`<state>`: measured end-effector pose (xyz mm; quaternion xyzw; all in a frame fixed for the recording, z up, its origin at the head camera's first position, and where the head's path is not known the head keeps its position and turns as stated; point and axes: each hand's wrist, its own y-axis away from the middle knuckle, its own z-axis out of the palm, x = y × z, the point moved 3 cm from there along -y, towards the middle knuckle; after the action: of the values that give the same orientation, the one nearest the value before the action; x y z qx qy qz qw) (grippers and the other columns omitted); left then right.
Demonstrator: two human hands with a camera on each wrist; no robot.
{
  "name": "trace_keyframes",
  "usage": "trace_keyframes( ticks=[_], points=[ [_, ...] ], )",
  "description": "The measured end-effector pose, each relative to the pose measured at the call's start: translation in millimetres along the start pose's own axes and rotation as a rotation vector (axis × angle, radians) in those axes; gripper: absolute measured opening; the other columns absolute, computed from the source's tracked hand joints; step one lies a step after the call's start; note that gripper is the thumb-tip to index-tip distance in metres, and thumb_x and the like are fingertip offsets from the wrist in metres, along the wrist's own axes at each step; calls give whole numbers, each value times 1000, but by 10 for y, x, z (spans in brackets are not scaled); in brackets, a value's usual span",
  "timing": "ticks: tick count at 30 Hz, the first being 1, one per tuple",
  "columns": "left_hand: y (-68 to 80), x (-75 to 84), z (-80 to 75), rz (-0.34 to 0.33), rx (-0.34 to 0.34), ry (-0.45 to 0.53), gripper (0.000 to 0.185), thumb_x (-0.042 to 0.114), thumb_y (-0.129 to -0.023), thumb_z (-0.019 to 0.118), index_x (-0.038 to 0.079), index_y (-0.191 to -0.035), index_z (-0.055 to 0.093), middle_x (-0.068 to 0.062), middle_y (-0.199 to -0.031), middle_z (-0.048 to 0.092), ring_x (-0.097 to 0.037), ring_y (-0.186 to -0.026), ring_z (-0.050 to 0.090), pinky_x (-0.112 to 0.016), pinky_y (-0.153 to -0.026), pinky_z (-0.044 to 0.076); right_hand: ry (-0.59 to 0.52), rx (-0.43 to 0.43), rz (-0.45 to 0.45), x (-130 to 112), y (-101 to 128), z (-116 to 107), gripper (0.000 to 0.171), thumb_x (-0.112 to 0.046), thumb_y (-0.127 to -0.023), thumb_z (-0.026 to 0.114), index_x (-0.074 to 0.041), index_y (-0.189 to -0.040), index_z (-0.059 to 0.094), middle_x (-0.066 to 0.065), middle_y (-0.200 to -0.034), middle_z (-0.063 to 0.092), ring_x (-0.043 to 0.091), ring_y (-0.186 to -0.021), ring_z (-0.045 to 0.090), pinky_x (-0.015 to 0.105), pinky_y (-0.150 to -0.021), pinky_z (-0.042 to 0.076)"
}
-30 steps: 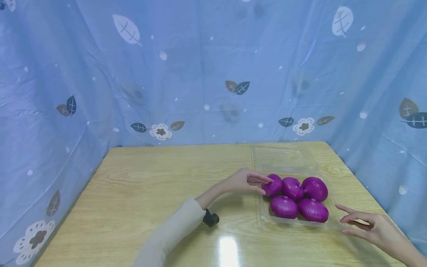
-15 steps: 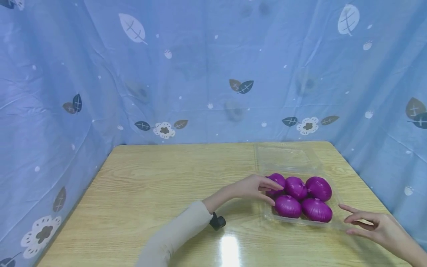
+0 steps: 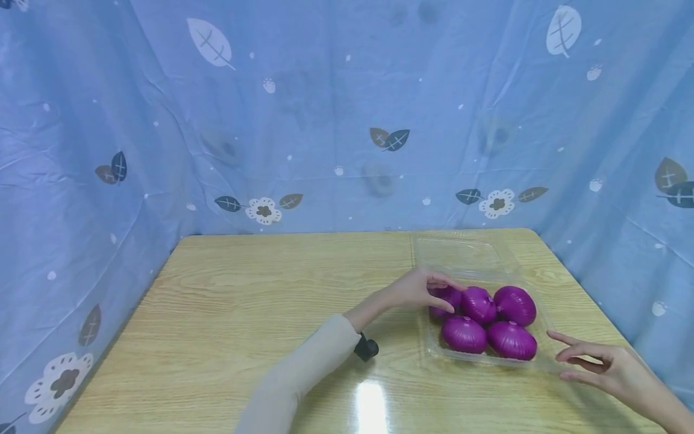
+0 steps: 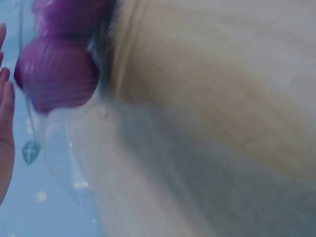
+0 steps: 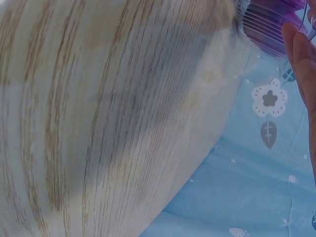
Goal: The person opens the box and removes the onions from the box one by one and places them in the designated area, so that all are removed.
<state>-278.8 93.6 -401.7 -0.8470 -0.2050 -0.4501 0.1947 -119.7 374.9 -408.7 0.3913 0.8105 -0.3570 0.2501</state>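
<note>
Far left, the blue leaf-and-flower printed cloth backdrop (image 3: 108, 150) hangs down past the left edge of the light wooden table with rounded corners (image 3: 244, 313); the whole left half of the tabletop is bare wood, plenty of room there. My beige sleeve (image 3: 303, 374) crosses it on a diagonal, with the small black wrist-mounted camera (image 3: 366, 348) just behind the cuff. My left hand (image 3: 414, 289) sits at the left rim of the clear plastic clamshell tray (image 3: 542, 361), fingers and thumb curved round the back-left purple onion (image 3: 446, 297), grasping it while it sits in the tray. Four more purple onions (image 3: 490, 322) fill the rest of the tray, packed touching each other. The tray's clear hinged lid (image 3: 461, 256) lies open flat behind it, reaching close to the table's far edge. The tray occupies the right side of the table, near the right edge; little free wood on that side. My right hand (image 3: 602, 364) is released, fingers spread and straight, holding nothing, just beside the tray's front-right corner; whether the fingertips touch the plastic I cannot tell. Both wrist views are blurred.
</note>
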Motion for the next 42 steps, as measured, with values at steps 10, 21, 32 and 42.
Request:
trace_keyframes(
  ticks=[10,21,32,42],
  points=[
    [-242,-133,-158,-30,-271,-103,62,15,-68,78,11,-125,54,3,-128,51,2,-119,39,-10,-98,28,-24,5,14,17,2,17,32,19,-64,67,0,-90,64,-5,-125,54,-1,-111,49,18,-72,50],
    [-311,-50,-122,-123,-358,-352,71,24,-62,83,25,-126,53,7,-133,45,-3,-116,41,-11,-91,33,46,1,5,-20,-17,10,31,16,-63,70,-1,-88,64,-8,-125,54,-1,-111,49,18,-72,50],
    [-274,6,-95,-52,-329,-472,67,31,-62,82,27,-123,56,9,-129,48,0,-109,43,-7,-84,34,-3,4,-5,17,8,19,33,19,-64,68,-1,-89,64,-5,-126,53,1,-111,49,18,-73,50],
    [-159,89,-177,-23,-242,-196,57,25,-69,78,14,-120,55,4,-119,49,-1,-103,48,-9,-83,41,-5,-9,3,12,9,1,30,17,-66,67,0,-91,63,-4,-126,53,-1,-112,48,18,-74,49]
  ],
)
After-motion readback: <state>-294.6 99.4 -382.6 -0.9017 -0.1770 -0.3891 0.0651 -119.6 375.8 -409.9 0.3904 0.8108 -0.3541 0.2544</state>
